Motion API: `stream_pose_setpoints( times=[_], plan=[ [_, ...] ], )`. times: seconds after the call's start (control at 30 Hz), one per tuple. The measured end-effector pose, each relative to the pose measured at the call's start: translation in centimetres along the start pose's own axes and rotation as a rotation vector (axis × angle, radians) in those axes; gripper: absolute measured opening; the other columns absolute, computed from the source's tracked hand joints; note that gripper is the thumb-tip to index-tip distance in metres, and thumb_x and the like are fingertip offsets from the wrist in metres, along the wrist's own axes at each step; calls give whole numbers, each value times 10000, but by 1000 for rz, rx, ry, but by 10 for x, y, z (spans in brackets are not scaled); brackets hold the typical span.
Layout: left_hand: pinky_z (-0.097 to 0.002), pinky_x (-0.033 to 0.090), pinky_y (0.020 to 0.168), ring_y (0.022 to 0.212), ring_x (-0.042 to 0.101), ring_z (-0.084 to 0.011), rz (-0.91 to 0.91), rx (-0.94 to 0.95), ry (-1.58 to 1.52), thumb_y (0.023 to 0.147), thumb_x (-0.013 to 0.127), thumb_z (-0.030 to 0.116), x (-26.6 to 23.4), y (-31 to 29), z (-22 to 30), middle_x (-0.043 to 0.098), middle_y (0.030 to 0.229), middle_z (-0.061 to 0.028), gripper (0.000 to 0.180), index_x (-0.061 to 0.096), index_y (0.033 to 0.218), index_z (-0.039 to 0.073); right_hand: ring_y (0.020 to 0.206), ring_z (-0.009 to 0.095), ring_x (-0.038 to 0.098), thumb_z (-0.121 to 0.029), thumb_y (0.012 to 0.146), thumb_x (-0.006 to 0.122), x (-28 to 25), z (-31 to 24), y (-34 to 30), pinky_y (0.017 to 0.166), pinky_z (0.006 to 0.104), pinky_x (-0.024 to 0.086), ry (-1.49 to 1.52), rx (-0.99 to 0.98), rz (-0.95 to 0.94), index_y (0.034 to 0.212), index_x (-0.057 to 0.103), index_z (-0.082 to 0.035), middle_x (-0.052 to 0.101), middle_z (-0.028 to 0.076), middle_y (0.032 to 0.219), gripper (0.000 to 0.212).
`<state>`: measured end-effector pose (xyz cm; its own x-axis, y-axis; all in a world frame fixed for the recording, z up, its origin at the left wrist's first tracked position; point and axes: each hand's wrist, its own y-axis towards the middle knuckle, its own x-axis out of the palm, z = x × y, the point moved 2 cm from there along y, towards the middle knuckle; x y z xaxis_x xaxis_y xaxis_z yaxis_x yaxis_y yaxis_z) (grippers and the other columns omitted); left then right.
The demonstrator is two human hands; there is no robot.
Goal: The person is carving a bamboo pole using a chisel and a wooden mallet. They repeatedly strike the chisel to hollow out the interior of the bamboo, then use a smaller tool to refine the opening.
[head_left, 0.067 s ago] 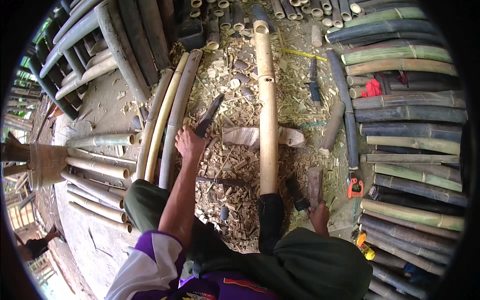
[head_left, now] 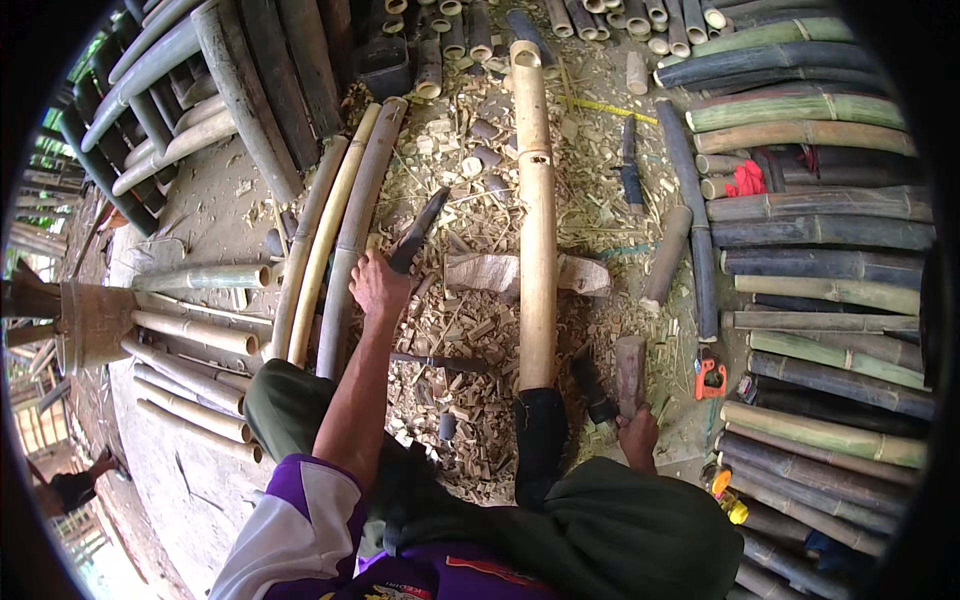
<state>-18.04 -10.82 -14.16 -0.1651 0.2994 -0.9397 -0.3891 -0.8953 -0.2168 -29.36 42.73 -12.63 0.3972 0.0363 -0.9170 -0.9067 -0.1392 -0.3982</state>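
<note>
My left hand [head_left: 380,287] is closed at the lower end of a dark-bladed knife [head_left: 424,225], whose blade points up and away to the right. The grip itself is hidden in my fingers. My right hand [head_left: 637,437] is wrapped round the handle of a wooden mallet [head_left: 631,372], its thick head pointing away from me. Between my hands a pale bamboo pole [head_left: 536,200] lies lengthwise across a wooden block [head_left: 482,272], with an open far end. A black-covered foot or lower leg [head_left: 541,440] is against its near end.
Beside the mallet lies a dark tool [head_left: 592,390]. Another dark-bladed tool [head_left: 629,165] rests farther off among bamboo chips [head_left: 455,330]. Bamboo poles [head_left: 810,230] are stacked on the right, near an orange tool [head_left: 710,376]. Three long poles [head_left: 330,235] lie left of my left hand.
</note>
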Motion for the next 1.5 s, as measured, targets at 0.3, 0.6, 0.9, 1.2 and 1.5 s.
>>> stream_pose_setpoints(
  times=[0.3, 0.6, 0.9, 1.2, 1.5],
  plan=[
    [-501, 518, 858, 1012, 641, -413, 139, -41, -202, 730, 689, 224, -3, -17, 14, 662, 1020, -244, 419, 607, 1082, 12, 980, 460, 653, -251, 835, 771, -52, -36, 29, 858, 530, 524, -66, -159, 193, 1303, 531, 18, 672, 237, 1038, 591],
    [-334, 549, 570, 651, 670, -172, -316, -66, -1120, 816, 596, 72, -41, -120, 100, 736, 832, -148, 252, 704, 1015, -40, 973, 218, 689, -380, 1062, 478, -123, -205, 21, 841, 329, 560, 1266, -338, -420, 1268, 574, -1, 684, 147, 1148, 442],
    [-329, 526, 817, 923, 602, -191, -360, -177, -1249, 842, 682, 92, 66, -204, 103, 621, 1032, -152, 351, 550, 1132, -54, 703, 230, 653, -157, 998, 515, -136, -170, 54, 607, 374, 587, 1525, -153, -267, 1086, 514, -69, 657, 139, 912, 125],
    [-349, 506, 870, 986, 616, -226, -831, -102, -1388, 792, 824, 282, 114, -199, 105, 631, 1107, -184, 738, 427, 1291, -87, 648, 400, 665, -139, 960, 559, -200, -304, 78, 665, 494, 545, -429, -964, -64, 847, 633, 8, 647, 249, 684, 200],
    [-361, 510, 769, 897, 587, -206, -731, -42, -1260, 806, 791, 293, 122, -206, 107, 593, 1023, -155, 674, 404, 1213, -79, 706, 395, 704, -100, 899, 578, -189, -310, 77, 636, 516, 545, -635, -1137, -16, 910, 593, 15, 671, 229, 703, 116]
  ],
)
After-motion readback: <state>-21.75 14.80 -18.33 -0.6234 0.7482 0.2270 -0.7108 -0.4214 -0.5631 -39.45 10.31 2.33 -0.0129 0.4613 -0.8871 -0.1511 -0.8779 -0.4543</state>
